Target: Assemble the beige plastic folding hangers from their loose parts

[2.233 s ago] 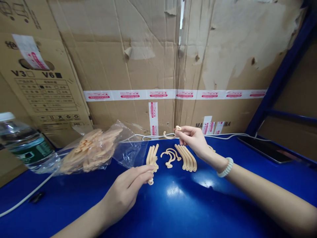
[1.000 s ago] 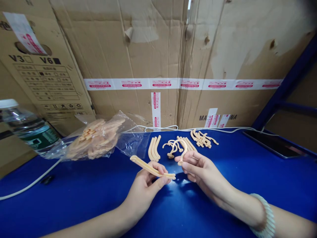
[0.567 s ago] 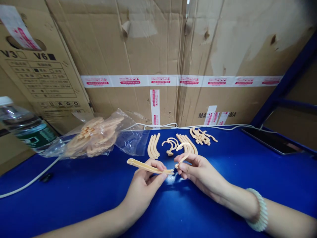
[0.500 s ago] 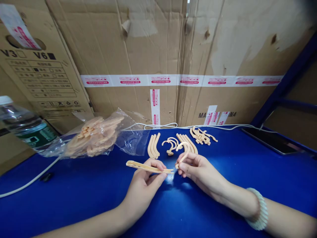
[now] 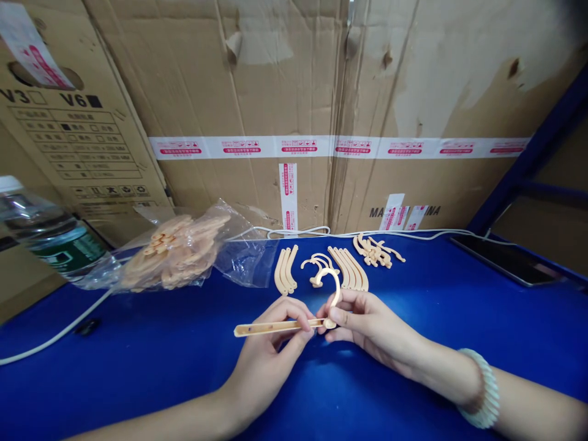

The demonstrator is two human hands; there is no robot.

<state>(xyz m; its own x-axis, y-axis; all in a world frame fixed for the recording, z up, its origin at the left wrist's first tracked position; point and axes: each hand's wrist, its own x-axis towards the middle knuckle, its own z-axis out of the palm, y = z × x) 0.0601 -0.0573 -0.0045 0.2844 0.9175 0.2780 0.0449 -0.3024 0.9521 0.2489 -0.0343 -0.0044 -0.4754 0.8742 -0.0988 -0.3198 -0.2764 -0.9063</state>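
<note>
Over the blue table (image 5: pixel 138 367), nearer me than the plastic bag (image 5: pixel 184 251) of beige parts, my left hand (image 5: pixel 271 349) pinches a long flat strip (image 5: pixel 266 328) near its right end and holds it level. My right hand (image 5: pixel 367 324) pinches a small curved hook (image 5: pixel 333 291), whose lower end touches the strip's right tip.
</note>
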